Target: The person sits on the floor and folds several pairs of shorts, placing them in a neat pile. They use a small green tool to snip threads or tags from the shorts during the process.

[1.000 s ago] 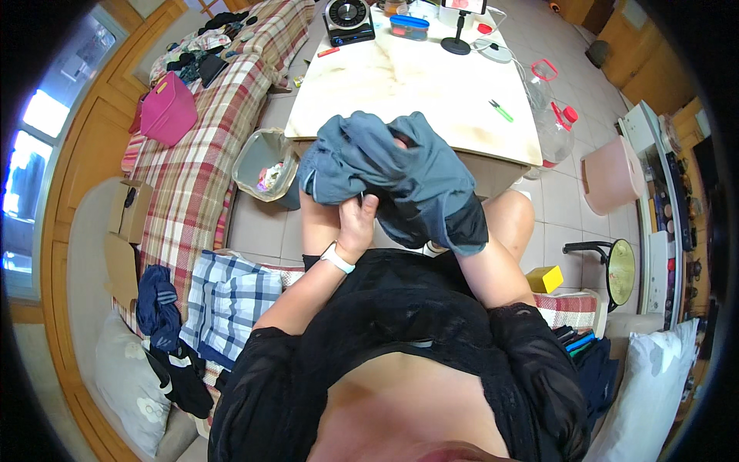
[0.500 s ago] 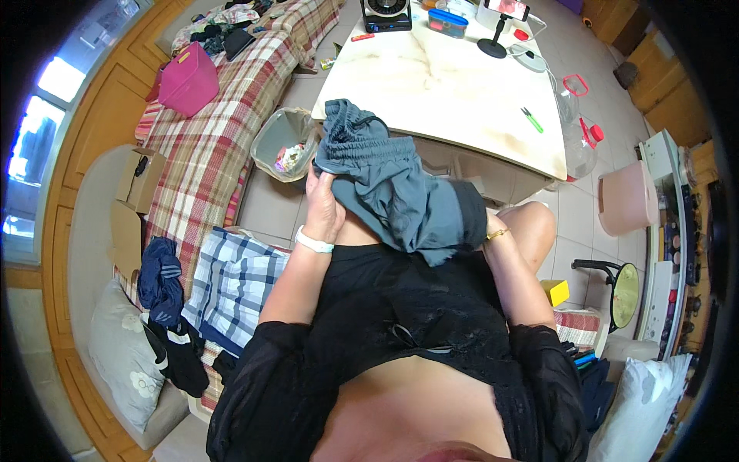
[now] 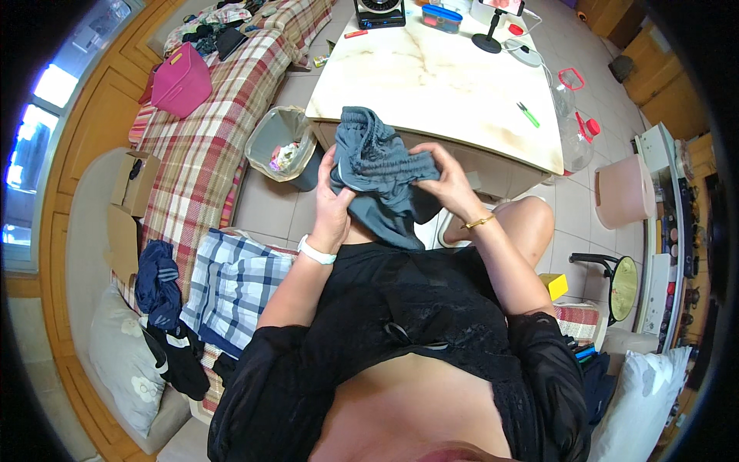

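Grey-blue shorts (image 3: 377, 165) with a gathered elastic waistband hang bunched above my lap, in front of the table's near edge. My left hand (image 3: 332, 202) grips their left side, thumb on top of the cloth. At the right end of the waistband, my right hand (image 3: 446, 181) pinches the fabric. A darker part of the shorts shows beneath the right hand. The fingers behind the cloth are hidden on both sides.
Ahead stands a marble-topped table (image 3: 431, 85) with green-handled snips (image 3: 528, 115) on it. A lined waste bin (image 3: 281, 150) is left of the table. Folded plaid cloth (image 3: 235, 277) lies on the seat at my left, a yellow box (image 3: 553, 286) at my right.
My right hand has moved from the lower right end of the shorts up and left to the waistband. The shorts, spread out before, are now bunched closer together.
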Action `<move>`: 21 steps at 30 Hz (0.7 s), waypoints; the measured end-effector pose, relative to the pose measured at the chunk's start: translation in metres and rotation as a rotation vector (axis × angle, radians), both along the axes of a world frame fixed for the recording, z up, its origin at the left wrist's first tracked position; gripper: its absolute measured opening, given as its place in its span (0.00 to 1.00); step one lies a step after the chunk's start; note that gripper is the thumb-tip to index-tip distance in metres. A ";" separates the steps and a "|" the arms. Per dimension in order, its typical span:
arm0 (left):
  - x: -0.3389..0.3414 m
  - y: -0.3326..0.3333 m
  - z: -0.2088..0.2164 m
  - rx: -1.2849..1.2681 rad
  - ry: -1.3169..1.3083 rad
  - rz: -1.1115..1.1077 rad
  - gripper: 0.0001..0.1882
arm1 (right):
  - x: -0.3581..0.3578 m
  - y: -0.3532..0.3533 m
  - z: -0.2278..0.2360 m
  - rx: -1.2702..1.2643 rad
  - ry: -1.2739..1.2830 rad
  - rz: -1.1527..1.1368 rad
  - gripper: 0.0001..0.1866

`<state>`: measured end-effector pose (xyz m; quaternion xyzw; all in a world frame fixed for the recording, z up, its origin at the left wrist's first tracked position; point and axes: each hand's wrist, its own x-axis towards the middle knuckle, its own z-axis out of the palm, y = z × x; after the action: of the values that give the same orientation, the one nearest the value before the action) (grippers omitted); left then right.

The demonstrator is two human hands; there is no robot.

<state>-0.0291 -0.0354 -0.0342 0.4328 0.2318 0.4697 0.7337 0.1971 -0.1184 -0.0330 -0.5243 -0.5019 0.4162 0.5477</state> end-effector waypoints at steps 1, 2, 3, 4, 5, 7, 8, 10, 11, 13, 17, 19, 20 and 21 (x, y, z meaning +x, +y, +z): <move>-0.005 0.005 -0.012 0.101 0.036 -0.014 0.40 | 0.002 -0.002 0.014 0.042 0.014 -0.056 0.27; -0.005 0.004 -0.009 0.198 0.073 -0.037 0.43 | 0.008 -0.005 0.023 0.038 0.110 -0.081 0.25; -0.006 -0.002 -0.006 0.168 0.026 -0.120 0.44 | 0.018 -0.007 0.028 0.057 0.089 -0.127 0.24; -0.006 0.000 -0.010 0.163 0.024 -0.125 0.44 | 0.026 -0.008 0.033 0.078 0.066 -0.174 0.24; -0.007 0.003 -0.013 0.059 -0.092 -0.214 0.45 | 0.032 -0.009 0.042 0.102 0.123 -0.158 0.24; -0.004 0.006 -0.014 -0.106 -0.243 -0.334 0.41 | 0.043 -0.013 0.062 0.133 0.185 -0.122 0.24; -0.001 0.009 -0.014 -0.108 -0.247 -0.343 0.41 | 0.047 -0.016 0.071 0.136 0.150 -0.086 0.23; 0.006 0.020 -0.013 -0.329 -0.037 -0.367 0.32 | 0.051 -0.020 0.090 0.141 0.040 -0.049 0.21; 0.015 0.019 -0.005 -0.264 0.076 -0.241 0.22 | 0.057 -0.021 0.097 0.142 0.038 -0.058 0.21; 0.015 0.040 -0.004 0.029 0.251 -0.168 0.19 | 0.077 -0.026 0.113 0.065 -0.323 -0.032 0.18; 0.018 0.094 0.024 0.527 0.330 0.125 0.11 | 0.133 -0.036 0.152 0.128 -0.991 -0.223 0.15; 0.025 0.121 0.043 0.595 0.306 0.169 0.10 | 0.170 -0.041 0.166 0.114 -1.041 -0.274 0.15; 0.027 0.131 0.057 0.664 0.334 0.203 0.09 | 0.173 -0.042 0.177 0.083 -1.066 -0.329 0.15; 0.034 0.139 0.069 0.733 0.376 0.223 0.09 | 0.184 -0.044 0.185 0.035 -1.120 -0.338 0.14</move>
<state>0.0047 0.1039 0.0351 0.7153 0.2246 0.5104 0.4211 0.3815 -0.1622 0.1516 -0.7281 -0.6311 -0.0257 0.2662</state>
